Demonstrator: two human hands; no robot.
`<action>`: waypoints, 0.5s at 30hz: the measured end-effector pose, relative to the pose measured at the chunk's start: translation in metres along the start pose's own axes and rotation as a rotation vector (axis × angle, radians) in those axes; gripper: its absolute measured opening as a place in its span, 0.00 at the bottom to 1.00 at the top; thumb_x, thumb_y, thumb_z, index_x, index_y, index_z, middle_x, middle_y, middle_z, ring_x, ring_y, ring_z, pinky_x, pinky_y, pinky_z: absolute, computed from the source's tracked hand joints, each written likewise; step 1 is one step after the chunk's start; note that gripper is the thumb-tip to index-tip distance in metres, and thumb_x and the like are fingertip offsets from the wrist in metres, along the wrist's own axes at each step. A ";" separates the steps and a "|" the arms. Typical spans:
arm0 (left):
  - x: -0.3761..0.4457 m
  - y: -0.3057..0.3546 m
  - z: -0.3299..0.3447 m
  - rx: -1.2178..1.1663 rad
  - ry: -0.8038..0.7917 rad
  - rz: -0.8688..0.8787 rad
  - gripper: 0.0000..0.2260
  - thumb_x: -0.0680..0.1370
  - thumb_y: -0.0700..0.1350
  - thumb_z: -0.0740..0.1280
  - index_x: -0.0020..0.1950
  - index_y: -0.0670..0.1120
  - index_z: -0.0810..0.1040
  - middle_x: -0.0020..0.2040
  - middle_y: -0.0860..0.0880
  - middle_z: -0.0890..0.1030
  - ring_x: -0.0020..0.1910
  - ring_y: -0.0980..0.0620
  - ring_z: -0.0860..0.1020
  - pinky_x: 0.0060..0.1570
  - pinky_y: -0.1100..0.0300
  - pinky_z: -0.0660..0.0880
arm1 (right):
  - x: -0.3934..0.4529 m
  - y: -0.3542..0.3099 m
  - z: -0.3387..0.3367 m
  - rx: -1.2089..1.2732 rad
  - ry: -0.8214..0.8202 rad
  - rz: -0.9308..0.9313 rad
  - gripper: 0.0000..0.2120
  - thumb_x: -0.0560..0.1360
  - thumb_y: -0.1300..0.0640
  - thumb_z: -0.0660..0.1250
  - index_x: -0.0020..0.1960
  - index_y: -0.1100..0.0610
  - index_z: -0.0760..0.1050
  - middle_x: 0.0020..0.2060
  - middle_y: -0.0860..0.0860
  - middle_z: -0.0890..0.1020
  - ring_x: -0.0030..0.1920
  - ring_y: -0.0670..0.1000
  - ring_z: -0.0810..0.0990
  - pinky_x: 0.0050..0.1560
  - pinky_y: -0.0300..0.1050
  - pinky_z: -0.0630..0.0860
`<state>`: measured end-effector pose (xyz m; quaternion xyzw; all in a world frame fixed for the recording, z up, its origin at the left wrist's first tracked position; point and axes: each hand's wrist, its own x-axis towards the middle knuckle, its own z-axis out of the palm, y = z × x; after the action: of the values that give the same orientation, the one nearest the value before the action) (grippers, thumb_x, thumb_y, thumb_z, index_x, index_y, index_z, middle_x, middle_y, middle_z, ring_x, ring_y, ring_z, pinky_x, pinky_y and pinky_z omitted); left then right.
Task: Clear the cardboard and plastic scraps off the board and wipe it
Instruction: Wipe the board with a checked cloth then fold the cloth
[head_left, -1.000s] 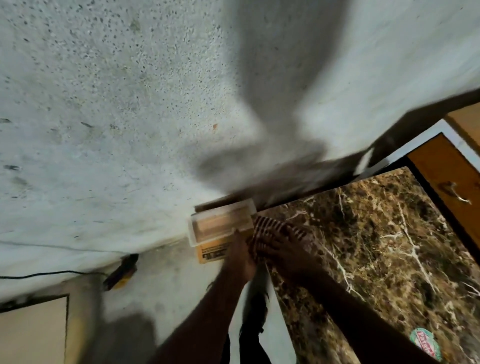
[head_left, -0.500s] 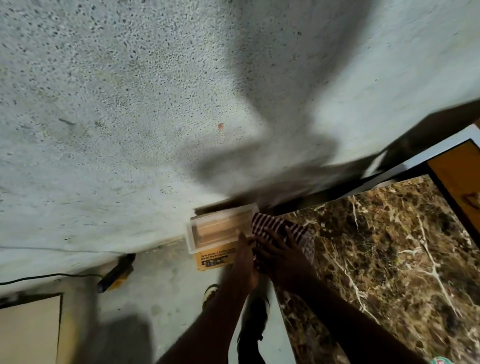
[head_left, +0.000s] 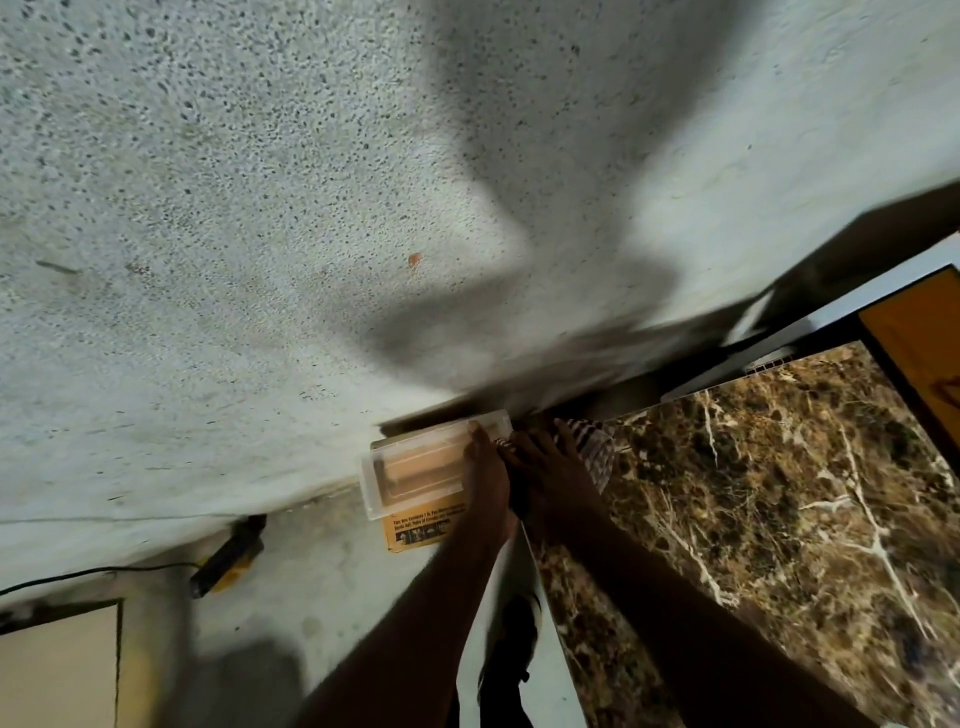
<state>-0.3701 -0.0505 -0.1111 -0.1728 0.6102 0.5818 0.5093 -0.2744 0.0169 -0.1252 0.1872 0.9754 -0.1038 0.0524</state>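
The brown marbled board (head_left: 779, 493) fills the lower right. At its far left corner my right hand (head_left: 550, 467) presses a checked cloth (head_left: 595, 447) flat on the surface, fingers spread. Just off the board's edge my left hand (head_left: 485, 467) holds a clear plastic tray (head_left: 415, 470) stacked with an orange printed cardboard piece (head_left: 421, 527); its fingers lie over the tray's near end. Whether the fingers curl under the tray is hidden.
A speckled grey wall (head_left: 260, 208) rises behind. An orange wooden cabinet (head_left: 919, 353) stands at the far right. On the floor lie a yellow-black tool (head_left: 228, 556) with a cable, and my feet (head_left: 509, 654) show between my arms.
The view has tilted up slightly. My right hand and the cloth have slid further toward the board's far corner. My left hand stays on the tray.
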 end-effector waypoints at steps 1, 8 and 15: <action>0.002 0.002 0.004 0.061 0.114 0.084 0.27 0.80 0.71 0.61 0.66 0.51 0.78 0.61 0.44 0.84 0.56 0.45 0.84 0.58 0.46 0.82 | -0.001 0.002 0.000 0.001 0.042 0.032 0.26 0.78 0.40 0.65 0.74 0.48 0.75 0.68 0.52 0.79 0.71 0.61 0.75 0.79 0.71 0.56; -0.005 0.016 0.041 0.893 0.134 0.451 0.13 0.83 0.51 0.66 0.64 0.50 0.83 0.63 0.46 0.84 0.64 0.43 0.79 0.64 0.51 0.73 | -0.025 0.071 -0.012 -0.101 0.051 0.304 0.22 0.86 0.40 0.52 0.71 0.44 0.77 0.70 0.48 0.77 0.75 0.58 0.69 0.82 0.67 0.48; -0.002 0.002 0.047 1.158 0.064 0.517 0.13 0.80 0.53 0.67 0.63 0.59 0.85 0.61 0.54 0.85 0.65 0.47 0.79 0.72 0.46 0.64 | -0.043 0.132 -0.018 -0.101 0.091 0.498 0.24 0.86 0.41 0.51 0.72 0.49 0.77 0.76 0.54 0.74 0.81 0.61 0.64 0.81 0.70 0.49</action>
<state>-0.3508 -0.0092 -0.0987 0.2663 0.8629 0.2562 0.3447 -0.1861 0.1252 -0.1253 0.4233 0.9045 -0.0301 0.0415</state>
